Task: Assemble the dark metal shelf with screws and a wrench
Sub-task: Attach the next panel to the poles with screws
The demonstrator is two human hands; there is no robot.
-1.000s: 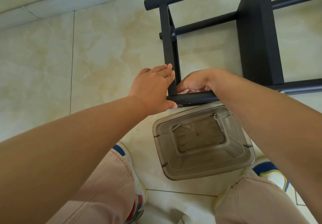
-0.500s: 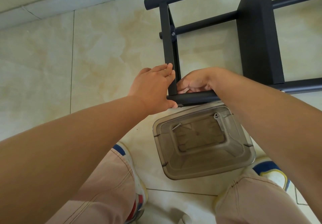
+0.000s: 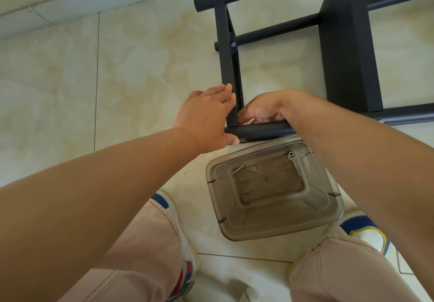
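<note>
The dark metal shelf (image 3: 347,50), lying on the tiled floor (image 3: 141,55), is being gripped at its near corner by the left hand (image 3: 206,118), while the right hand (image 3: 263,109) is being curled round something unseen at the joint.

No readable text, label, brand, number or sign shows on anything in view.
</note>
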